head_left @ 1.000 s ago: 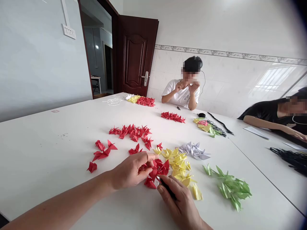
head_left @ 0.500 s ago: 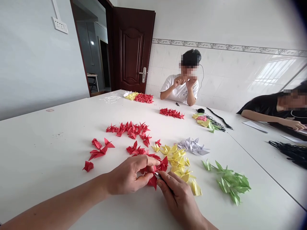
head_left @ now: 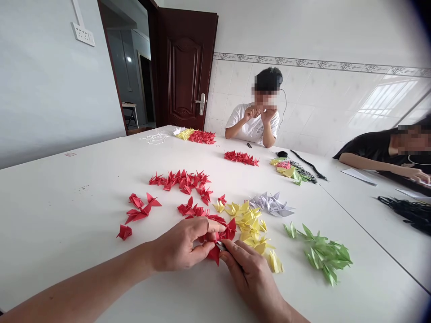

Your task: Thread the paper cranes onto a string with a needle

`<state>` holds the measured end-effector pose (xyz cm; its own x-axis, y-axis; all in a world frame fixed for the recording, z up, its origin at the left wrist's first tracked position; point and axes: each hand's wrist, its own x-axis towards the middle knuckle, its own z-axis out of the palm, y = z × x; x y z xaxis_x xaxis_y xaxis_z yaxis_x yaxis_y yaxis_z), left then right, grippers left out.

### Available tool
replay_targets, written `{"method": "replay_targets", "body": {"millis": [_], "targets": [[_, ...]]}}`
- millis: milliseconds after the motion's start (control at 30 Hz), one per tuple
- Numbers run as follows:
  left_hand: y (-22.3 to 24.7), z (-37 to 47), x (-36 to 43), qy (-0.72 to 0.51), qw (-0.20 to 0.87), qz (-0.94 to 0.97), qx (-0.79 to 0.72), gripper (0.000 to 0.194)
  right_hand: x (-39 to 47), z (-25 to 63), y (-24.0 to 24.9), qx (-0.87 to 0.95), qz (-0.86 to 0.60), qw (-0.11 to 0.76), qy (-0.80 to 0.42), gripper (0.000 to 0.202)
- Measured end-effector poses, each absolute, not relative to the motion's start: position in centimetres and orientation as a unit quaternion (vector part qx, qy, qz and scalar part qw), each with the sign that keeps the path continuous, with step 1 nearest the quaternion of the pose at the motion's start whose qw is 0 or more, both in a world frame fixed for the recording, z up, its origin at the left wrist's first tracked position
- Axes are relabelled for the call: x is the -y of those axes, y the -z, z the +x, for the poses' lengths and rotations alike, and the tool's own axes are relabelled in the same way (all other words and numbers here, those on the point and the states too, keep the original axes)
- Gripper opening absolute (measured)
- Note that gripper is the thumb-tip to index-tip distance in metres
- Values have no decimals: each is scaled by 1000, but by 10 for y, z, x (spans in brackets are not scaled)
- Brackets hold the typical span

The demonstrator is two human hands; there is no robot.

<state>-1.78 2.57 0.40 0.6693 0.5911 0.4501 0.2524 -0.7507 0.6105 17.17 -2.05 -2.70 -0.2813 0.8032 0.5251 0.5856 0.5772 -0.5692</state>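
My left hand [head_left: 186, 244] pinches a red paper crane [head_left: 213, 255] between thumb and fingers, low over the table. My right hand [head_left: 254, 271] grips a small dark tool with a pointed metal tip [head_left: 221, 246]; the tip meets the crane beside my left thumb. Most of the tool is hidden in the palm, so its kind is unclear. More red cranes [head_left: 182, 179] lie behind and left of my hands. Yellow cranes [head_left: 249, 224] spread just beyond my right hand, with white cranes [head_left: 269, 204] behind them and green cranes [head_left: 326, 255] to the right.
Across the white table [head_left: 67, 206] a co-worker in a white shirt [head_left: 251, 125] holds both hands raised. Another person in black [head_left: 367, 146] leans in at right. Black cords [head_left: 404, 213] lie at the right, white threads [head_left: 156, 137] and more cranes [head_left: 202, 137] at the far edge.
Almost nothing differs. My two hands keep the same hold on the crane and the tool, and the view has shifted very slightly.
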Motion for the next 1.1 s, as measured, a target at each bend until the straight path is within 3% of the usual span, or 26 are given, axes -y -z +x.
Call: {"method": "replay_targets", "body": {"millis": [867, 1100], "targets": [[-7, -18, -25, -306, 237, 890, -241, 27, 20, 172, 28, 791, -444, 400, -133, 25], [-15, -31, -42, -365, 197, 854, -313, 17, 21, 167, 20, 808, -414, 401, -126, 23]]}}
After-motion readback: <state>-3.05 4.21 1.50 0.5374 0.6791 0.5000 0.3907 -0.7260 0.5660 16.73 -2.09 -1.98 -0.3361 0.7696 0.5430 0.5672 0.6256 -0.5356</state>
